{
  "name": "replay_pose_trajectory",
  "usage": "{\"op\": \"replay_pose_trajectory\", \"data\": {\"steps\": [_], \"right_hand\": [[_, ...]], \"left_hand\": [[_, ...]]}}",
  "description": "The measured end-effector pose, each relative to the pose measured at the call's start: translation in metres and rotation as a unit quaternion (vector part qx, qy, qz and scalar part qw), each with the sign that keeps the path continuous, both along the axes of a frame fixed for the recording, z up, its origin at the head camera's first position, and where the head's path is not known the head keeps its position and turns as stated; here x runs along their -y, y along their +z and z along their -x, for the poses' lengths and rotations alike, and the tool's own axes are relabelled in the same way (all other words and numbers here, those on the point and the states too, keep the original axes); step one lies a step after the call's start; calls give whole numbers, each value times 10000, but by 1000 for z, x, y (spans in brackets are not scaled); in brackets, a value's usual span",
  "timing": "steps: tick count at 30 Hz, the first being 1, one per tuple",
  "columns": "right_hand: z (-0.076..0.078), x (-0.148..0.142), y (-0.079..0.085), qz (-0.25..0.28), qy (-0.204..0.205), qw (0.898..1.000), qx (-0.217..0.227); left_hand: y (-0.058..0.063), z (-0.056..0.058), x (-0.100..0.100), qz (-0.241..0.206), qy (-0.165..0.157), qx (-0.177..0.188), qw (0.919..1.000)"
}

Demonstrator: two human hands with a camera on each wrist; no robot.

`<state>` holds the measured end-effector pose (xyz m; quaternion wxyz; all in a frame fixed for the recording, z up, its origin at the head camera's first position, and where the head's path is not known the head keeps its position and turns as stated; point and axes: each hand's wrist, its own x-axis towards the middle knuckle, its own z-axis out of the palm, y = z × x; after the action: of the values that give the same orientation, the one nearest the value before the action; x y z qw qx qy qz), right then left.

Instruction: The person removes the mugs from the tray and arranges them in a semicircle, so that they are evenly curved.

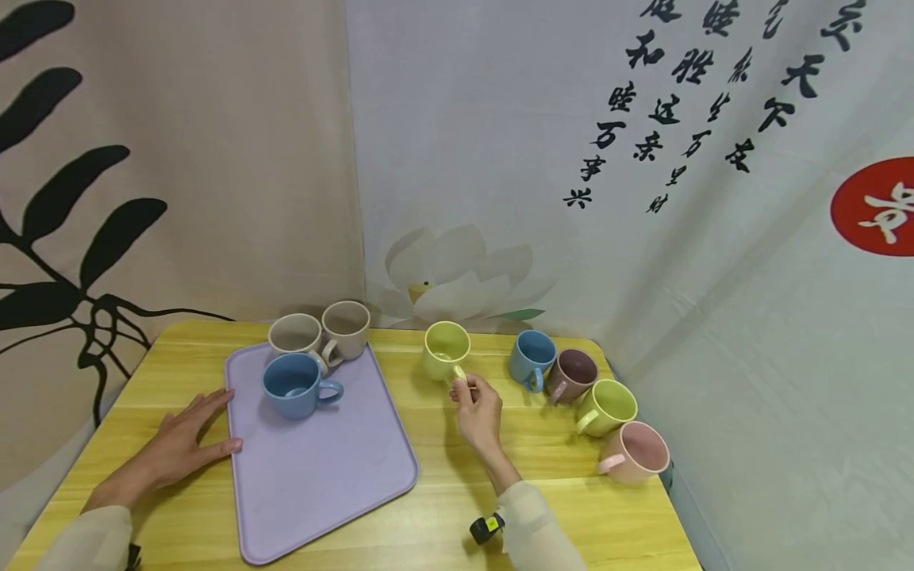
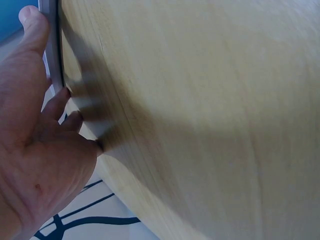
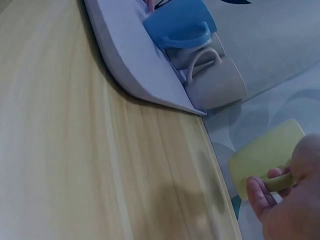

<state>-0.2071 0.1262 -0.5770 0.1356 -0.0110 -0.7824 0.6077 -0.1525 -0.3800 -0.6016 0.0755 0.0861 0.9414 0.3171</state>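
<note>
My right hand pinches the handle of a yellow-green mug near the back of the table. In the right wrist view this mug hangs upright above the tabletop, its shadow apart from it. My left hand has its fingers spread and touches the left rim of a lilac tray. A blue mug stands on the tray, its handle to the right. Behind it are two grey-beige mugs side by side at the tray's back edge.
Along the table's right side stand a blue mug, a dark mauve mug, another yellow-green mug and a pink mug. A printed curtain hangs behind the wooden table. A small black object lies by my right sleeve.
</note>
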Motion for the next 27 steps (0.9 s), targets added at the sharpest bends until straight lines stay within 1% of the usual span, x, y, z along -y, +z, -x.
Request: {"op": "replay_pose_trajectory", "data": {"steps": [8,14,19,23,27], "right_hand": [[4,-15,-3,-99,-574,9983,21],[7,-26,-5,-246,-866,9959,36],[12,-30,-8,-203,-1152,9931,127],[16,-34,-10,-192,-1261,9914,278],[17,-37,-9,-93,-1297,9912,254]], "left_hand": [[-1,1,1,16,-18,-5,10000],[-3,2,2,-34,-10,4,10000],[-4,2,2,-48,-13,-39,10000],[-3,1,1,-28,-23,-72,10000],[-3,1,0,13,-28,-101,9999]]}}
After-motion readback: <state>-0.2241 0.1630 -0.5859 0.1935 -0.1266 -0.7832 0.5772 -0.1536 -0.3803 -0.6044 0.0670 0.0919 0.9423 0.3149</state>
